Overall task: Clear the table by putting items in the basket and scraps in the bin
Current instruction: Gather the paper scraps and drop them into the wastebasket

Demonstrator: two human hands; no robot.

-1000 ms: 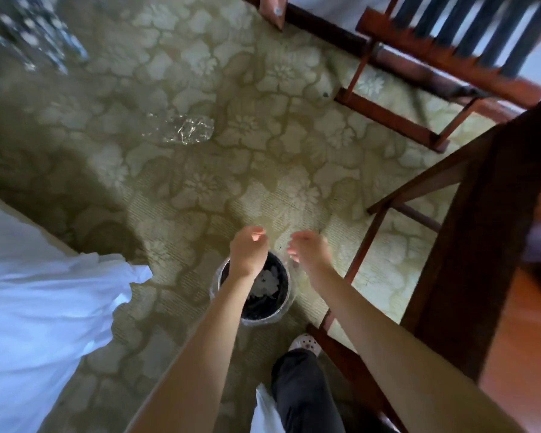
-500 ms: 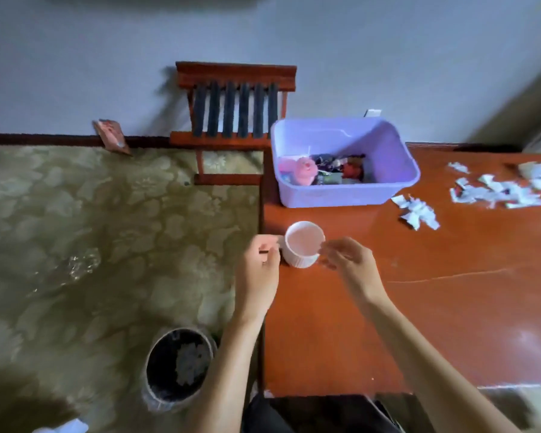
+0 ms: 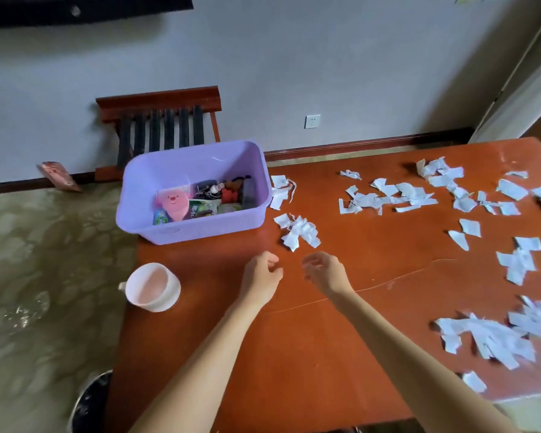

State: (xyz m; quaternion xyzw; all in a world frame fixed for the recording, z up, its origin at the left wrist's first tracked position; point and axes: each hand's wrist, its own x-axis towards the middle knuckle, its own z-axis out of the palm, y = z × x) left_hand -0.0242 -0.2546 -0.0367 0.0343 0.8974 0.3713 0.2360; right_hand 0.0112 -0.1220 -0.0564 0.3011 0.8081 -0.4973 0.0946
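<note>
My left grip (image 3: 261, 276) and right grip (image 3: 325, 275) hover loosely curled, holding nothing, near the paper scraps (image 3: 299, 231) beside the purple basket (image 3: 200, 228) at the far left corner of the worktop (image 3: 294, 354). I fear a hasty sweep could scatter these light scraps past the bin (image 3: 91, 398) below the near left corner, or knock the cup (image 3: 153, 287) off the left edge.

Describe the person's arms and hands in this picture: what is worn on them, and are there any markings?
Both forearms are bare to the frame's edge: no sleeve on the left forearm or the right forearm. The left hand and right hand wear no gloves; no watch, bracelet or markings show. The fingers are blurred, so a thin ring could be missed.
</note>
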